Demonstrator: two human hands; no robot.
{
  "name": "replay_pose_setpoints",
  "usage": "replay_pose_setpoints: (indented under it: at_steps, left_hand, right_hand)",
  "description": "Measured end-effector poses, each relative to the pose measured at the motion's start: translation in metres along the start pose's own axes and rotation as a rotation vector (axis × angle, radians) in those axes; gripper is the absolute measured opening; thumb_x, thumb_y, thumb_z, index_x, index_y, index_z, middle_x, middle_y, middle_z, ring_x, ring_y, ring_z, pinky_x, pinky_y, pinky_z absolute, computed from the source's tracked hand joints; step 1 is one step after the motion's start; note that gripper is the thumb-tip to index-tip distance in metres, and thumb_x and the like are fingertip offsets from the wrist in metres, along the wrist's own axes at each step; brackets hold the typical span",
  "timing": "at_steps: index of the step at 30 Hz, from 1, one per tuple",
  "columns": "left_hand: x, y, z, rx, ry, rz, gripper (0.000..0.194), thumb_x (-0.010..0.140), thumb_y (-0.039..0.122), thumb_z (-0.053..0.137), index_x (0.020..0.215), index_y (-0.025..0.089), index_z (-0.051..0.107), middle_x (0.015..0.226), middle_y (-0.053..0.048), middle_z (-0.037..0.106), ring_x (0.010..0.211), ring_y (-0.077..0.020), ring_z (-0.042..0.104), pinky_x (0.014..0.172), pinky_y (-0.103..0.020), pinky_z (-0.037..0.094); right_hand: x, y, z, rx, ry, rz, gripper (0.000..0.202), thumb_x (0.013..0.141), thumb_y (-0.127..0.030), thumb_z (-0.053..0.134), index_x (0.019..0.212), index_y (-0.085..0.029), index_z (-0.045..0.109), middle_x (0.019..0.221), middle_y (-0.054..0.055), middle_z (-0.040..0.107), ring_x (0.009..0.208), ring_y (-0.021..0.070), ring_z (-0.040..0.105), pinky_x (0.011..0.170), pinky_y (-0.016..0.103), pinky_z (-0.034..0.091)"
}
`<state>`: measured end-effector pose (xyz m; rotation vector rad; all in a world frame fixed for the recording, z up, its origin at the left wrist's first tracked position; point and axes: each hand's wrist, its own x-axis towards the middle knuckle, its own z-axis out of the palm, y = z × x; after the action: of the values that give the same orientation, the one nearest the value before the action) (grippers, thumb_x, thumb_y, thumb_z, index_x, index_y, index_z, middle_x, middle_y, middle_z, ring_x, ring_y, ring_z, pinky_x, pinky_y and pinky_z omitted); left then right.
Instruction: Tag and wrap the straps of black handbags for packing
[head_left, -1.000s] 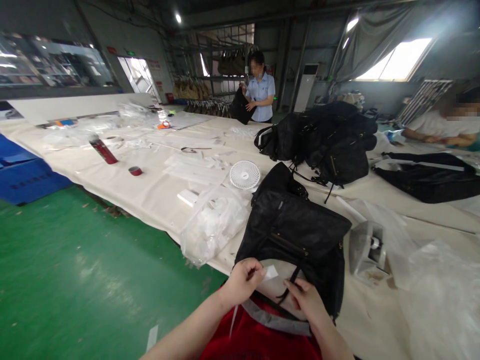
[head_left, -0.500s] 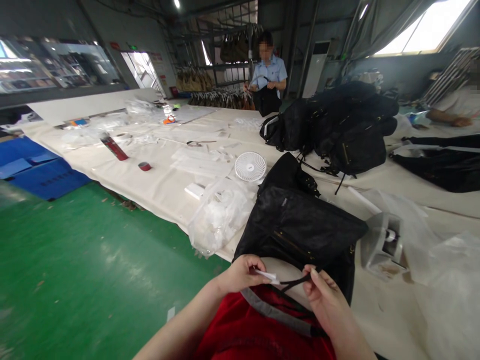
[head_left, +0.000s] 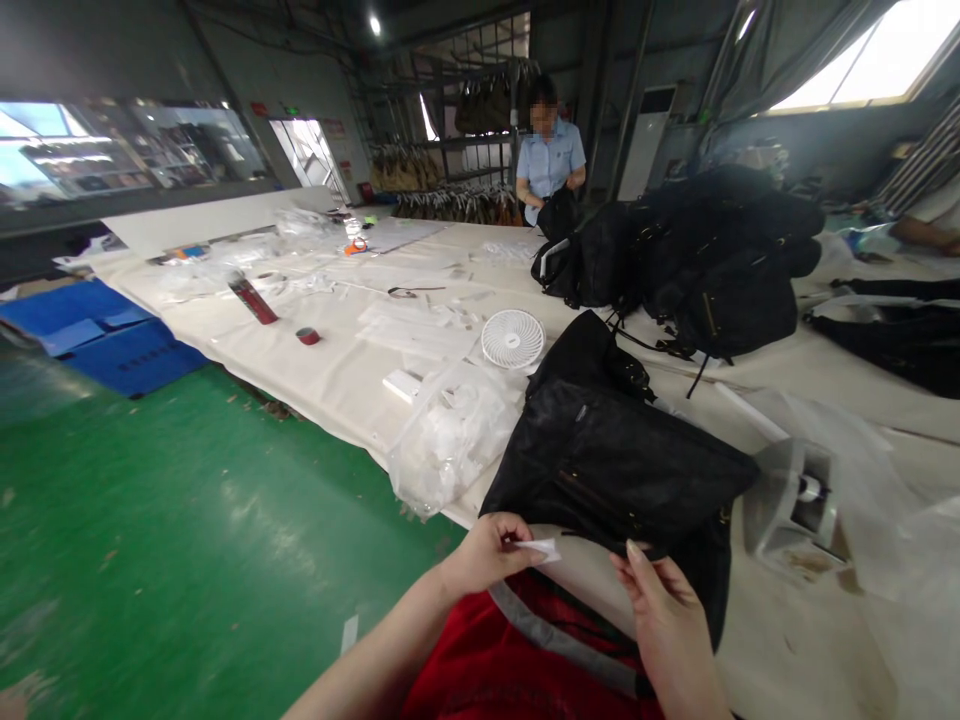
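My left hand [head_left: 491,550] is closed in a pinch on a white strip [head_left: 541,548], whose free end points right. Facing it, my right hand [head_left: 664,600] is also closed, thumb against fingers, on a thin black strap that shows only as a dark bit at the fingertips. A gap separates the strip from my right hand. Just beyond both hands lies a black bag [head_left: 630,460] with a zip and a small label, at the table's near edge. A grey band [head_left: 555,635] crosses the red clothing below my hands.
A clear plastic bag of white scraps [head_left: 454,430] and a white fan [head_left: 514,339] are left of the bag. Black bags [head_left: 697,250] are heaped behind it. A tape dispenser [head_left: 799,500] stands right. Across the table [head_left: 337,385], a person in light blue [head_left: 551,155] handles something black.
The black strap that ran between my hands has come away from the white strip, and my right hand has moved slightly right. The view has shifted a little left.
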<state>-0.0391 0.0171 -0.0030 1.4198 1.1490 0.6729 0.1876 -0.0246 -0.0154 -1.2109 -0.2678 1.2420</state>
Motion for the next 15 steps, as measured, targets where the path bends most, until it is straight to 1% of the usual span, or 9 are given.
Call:
replay_pose_setpoints:
  at_steps: [3, 6, 9, 12, 15]
  left_hand:
    - [0.001, -0.003, -0.002, 0.001, 0.030, -0.021, 0.039, 0.069, 0.050, 0.073, 0.072, 0.013, 0.059, 0.062, 0.003, 0.050, 0.056, -0.0068, 0.040, 0.051, -0.020, 0.031]
    - [0.004, -0.013, -0.003, -0.002, 0.053, -0.030, 0.040, 0.070, 0.051, 0.072, 0.073, 0.014, 0.058, 0.061, 0.004, 0.050, 0.054, -0.0069, 0.041, 0.050, -0.020, 0.031]
    - [0.007, -0.024, -0.003, -0.023, 0.046, -0.037, 0.039, 0.072, 0.052, 0.071, 0.076, 0.015, 0.057, 0.061, 0.004, 0.052, 0.054, -0.0074, 0.043, 0.051, -0.020, 0.033]
    - [0.008, -0.030, -0.002, -0.031, 0.038, -0.042, 0.039, 0.072, 0.051, 0.071, 0.076, 0.015, 0.057, 0.061, 0.004, 0.053, 0.053, -0.0076, 0.044, 0.051, -0.020, 0.034]
    - [0.008, -0.032, -0.002, -0.015, 0.037, -0.037, 0.039, 0.072, 0.051, 0.071, 0.076, 0.015, 0.058, 0.061, 0.003, 0.053, 0.054, -0.0078, 0.045, 0.051, -0.020, 0.034]
  right_hand:
    - [-0.001, 0.006, -0.002, -0.038, -0.052, 0.015, 0.032, 0.059, -0.033, 0.087, 0.081, -0.019, 0.069, 0.078, -0.002, 0.071, 0.072, 0.0136, 0.069, 0.071, 0.020, 0.057]
    - [-0.002, 0.009, -0.005, -0.079, -0.094, 0.041, 0.030, 0.062, -0.034, 0.085, 0.083, -0.020, 0.069, 0.079, -0.002, 0.072, 0.074, 0.0150, 0.069, 0.070, 0.022, 0.057]
    - [-0.004, 0.010, -0.006, -0.108, -0.130, 0.059, 0.030, 0.063, -0.036, 0.084, 0.083, -0.021, 0.069, 0.081, -0.002, 0.073, 0.075, 0.0165, 0.069, 0.072, 0.024, 0.057]
    - [-0.006, 0.011, -0.006, -0.132, -0.149, 0.066, 0.030, 0.063, -0.038, 0.084, 0.083, -0.021, 0.069, 0.082, -0.001, 0.073, 0.076, 0.0176, 0.069, 0.072, 0.026, 0.057]
    - [-0.006, 0.012, -0.006, -0.126, -0.147, 0.066, 0.030, 0.063, -0.037, 0.084, 0.084, -0.021, 0.069, 0.082, 0.000, 0.073, 0.076, 0.0177, 0.069, 0.073, 0.026, 0.057]
